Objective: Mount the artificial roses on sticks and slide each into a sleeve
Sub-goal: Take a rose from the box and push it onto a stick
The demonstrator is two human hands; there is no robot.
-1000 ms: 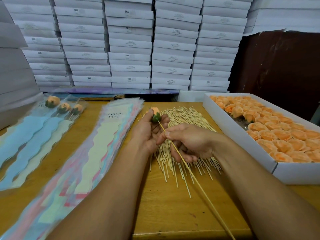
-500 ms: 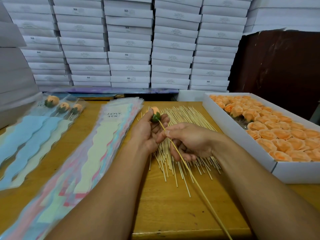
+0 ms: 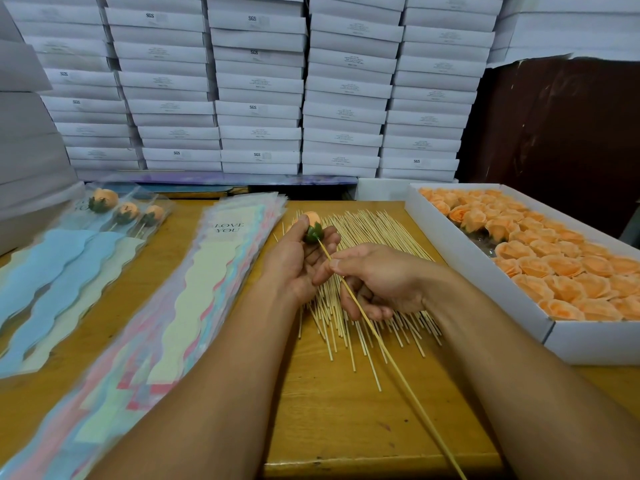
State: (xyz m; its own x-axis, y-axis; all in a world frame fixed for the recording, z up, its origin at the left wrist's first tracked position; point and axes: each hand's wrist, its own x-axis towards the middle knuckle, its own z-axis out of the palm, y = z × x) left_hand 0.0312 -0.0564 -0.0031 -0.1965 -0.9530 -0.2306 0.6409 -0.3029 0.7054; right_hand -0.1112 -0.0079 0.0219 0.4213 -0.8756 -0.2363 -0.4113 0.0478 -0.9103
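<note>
- Two hands work together over the counter (image 3: 346, 427): the left hand (image 3: 298, 261) holds a rose (image 3: 312, 226) between thumb and curled fingers, and the right hand (image 3: 377, 278) pinches a stick (image 3: 374, 336) between thumb and forefinger close to the flower.
- The pinch sits near the tip, probably so the thin stick does not bow while it is pushed in.
- The rose is cupped with its green base toward the person, so the stick's end meets the base; how deep it sits cannot be told.
- The stick's long axis runs diagonally, from the rose at the far left down to the near right, its free end passing the counter's near edge.
- The rose points away from the person, bloom toward the far side.
- The spare sticks (image 3: 367, 237) lie fanned directly under the hands.
- The box (image 3: 478, 271) of roses sits to the right, within easy reach.
- The sleeves (image 3: 194, 289) are stacked to the left, with three finished roses (image 3: 126, 211) beyond them.
- Judged from this, sleeving comes next.
</note>
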